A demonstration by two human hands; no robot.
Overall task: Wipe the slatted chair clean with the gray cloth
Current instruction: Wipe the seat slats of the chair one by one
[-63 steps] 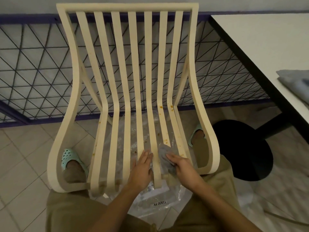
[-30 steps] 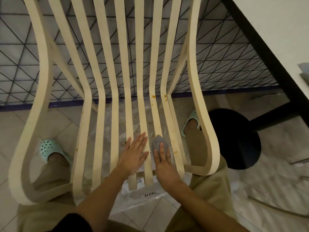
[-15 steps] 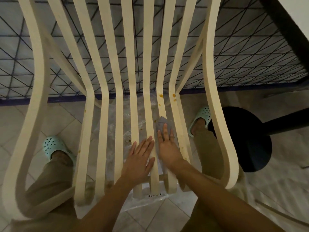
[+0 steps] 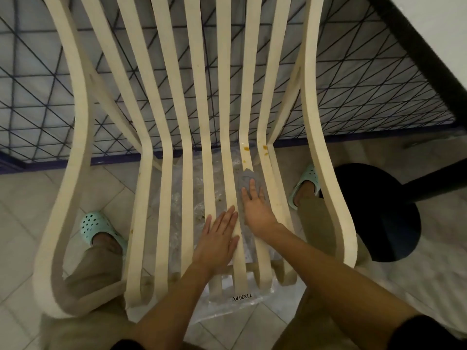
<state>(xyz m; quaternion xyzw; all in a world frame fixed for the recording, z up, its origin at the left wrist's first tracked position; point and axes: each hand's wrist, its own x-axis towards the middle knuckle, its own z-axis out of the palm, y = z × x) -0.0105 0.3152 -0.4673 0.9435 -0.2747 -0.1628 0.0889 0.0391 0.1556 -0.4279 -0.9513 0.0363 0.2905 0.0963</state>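
Observation:
The cream slatted chair fills the head view, its back rising away from me. Orange-brown stains mark two slats near the seat's bend, right of centre. The gray cloth lies on a seat slat just below those stains. My right hand presses the cloth flat with straight fingers. My left hand rests flat on the neighbouring slats, to the left and nearer the seat's front edge.
A clear plastic bag with a label lies on the tiled floor under the seat. A black round table base stands at the right under a white tabletop. A dark wire-mesh fence runs behind the chair. My feet in mint clogs flank the seat.
My right hand has slid the cloth up the slat from the front edge toward the stains. My left hand moved little. My view came closer to the seat.

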